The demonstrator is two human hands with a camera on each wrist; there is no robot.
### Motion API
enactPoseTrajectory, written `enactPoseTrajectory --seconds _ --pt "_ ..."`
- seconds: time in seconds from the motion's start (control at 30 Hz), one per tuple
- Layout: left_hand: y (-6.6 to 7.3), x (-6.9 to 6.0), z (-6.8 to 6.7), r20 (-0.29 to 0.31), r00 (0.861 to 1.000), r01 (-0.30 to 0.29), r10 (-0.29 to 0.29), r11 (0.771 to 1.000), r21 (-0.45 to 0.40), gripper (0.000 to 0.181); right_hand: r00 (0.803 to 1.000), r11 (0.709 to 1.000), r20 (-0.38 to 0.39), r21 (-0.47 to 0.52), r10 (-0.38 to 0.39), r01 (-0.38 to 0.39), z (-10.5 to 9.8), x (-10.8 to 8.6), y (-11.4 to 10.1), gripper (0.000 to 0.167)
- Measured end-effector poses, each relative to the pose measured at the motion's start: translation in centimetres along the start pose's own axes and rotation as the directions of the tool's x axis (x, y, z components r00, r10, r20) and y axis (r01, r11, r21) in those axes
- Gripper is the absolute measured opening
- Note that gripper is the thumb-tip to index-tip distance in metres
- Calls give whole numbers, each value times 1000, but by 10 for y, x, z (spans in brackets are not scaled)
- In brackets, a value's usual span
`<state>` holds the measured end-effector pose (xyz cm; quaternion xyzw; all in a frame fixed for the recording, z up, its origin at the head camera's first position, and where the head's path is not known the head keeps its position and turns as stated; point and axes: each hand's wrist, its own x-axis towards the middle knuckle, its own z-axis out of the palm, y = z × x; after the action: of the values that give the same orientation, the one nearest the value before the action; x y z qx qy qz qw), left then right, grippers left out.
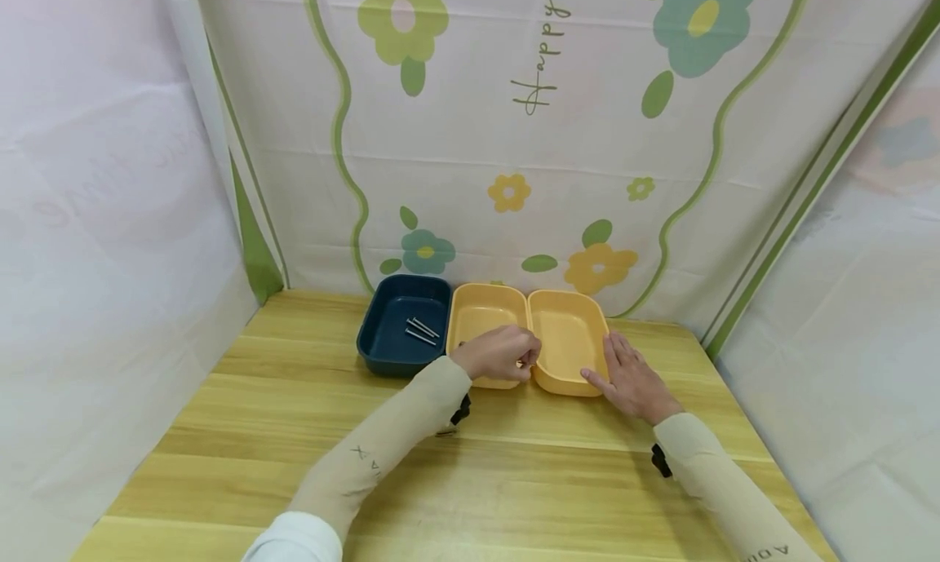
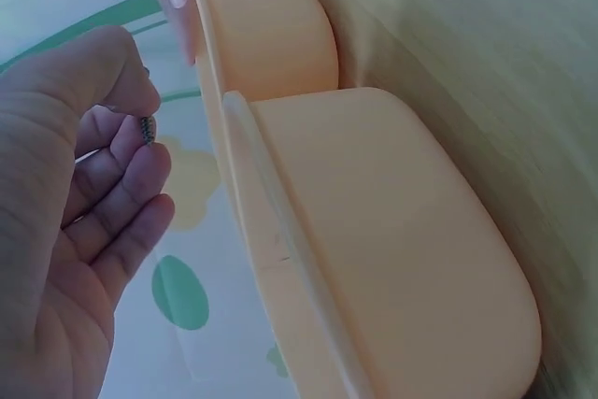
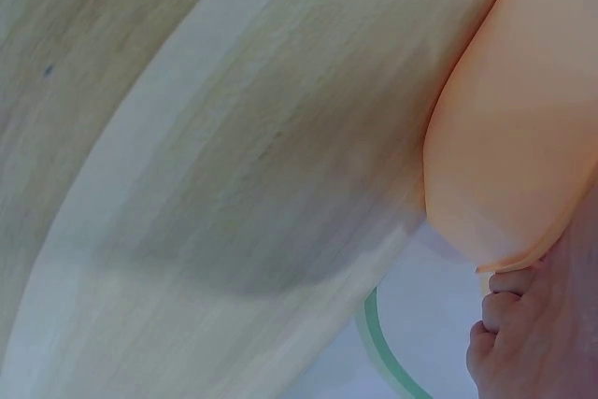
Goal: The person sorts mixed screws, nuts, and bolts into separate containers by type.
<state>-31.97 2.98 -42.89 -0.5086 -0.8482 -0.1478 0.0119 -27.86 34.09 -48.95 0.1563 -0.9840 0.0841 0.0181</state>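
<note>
My left hand (image 1: 499, 354) is over the front of the middle yellow tray (image 1: 488, 291). Between thumb and forefinger it pinches a small threaded metal screw (image 2: 147, 130); most of the screw is hidden by the fingers. The right hand (image 1: 635, 380) rests against the right yellow tray (image 1: 569, 338), fingers stretched along its right side and thumb at the front rim. In the dark blue tray (image 1: 389, 313) on the left lie 3 long metal screws (image 1: 422, 331). What the middle tray holds is mostly covered by my left hand.
The three trays stand side by side on a wooden table (image 1: 514, 480), close to the flowered cloth (image 1: 455, 138) behind. White cloth walls rise at both sides. A small, partly hidden metallic thing (image 1: 445, 431) shows below the left wrist.
</note>
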Motion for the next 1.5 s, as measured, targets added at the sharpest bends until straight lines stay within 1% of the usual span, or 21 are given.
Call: enactPoseTrajectory --seconds 0.13,0.33,0.47,0.6,0.77,0.87,0.97,1.0,1.03,1.17,1.23,1.37,1.5 --pt "2 13 0 4 1000 12 -12 1000 8 11 1000 1000 2 -5 1 -1 1 0 1 95" --pt "-1 31 3 -10 1000 6 -6 1000 -2 14 1000 1000 0 12 7 -7 3 -2 1 94" --pt "-2 39 4 1 1000 31 -31 999 -12 15 1000 1000 -4 14 6 -6 4 -2 2 95" --pt "-3 46 5 8 998 56 -56 998 5 14 1000 1000 -13 7 6 -6 4 0 4 95" --pt "-4 51 9 0 997 76 -76 997 10 14 1000 1000 -9 8 6 -5 4 0 4 95" --pt "-5 54 12 -11 997 70 -70 997 17 14 1000 1000 -7 19 5 -5 4 -1 4 96" --pt "-3 56 15 -21 997 73 -72 997 31 10 1000 1000 -17 31 2 -1 4 -2 3 97" --pt "-3 57 16 -22 997 78 -77 996 39 7 1000 999 -22 34 -1 2 4 -2 3 96" --pt "-2 57 16 -20 996 86 -85 995 46 7 1000 999 -24 35 -4 4 4 -2 2 96" --pt "-2 56 18 1 993 121 -121 991 66 35 1000 1000 -16 27 -3 3 2 -1 1 96" --pt "-3 54 18 11 991 131 -132 990 61 43 1000 1000 -5 22 -3 3 2 -1 0 96" --pt "-4 46 14 13 993 115 -116 992 48 47 1000 1000 4 18 4 -5 1 0 0 95" --pt "-3 34 5 10 997 74 -75 996 57 47 1000 1000 3 24 12 -12 1 -1 0 95"
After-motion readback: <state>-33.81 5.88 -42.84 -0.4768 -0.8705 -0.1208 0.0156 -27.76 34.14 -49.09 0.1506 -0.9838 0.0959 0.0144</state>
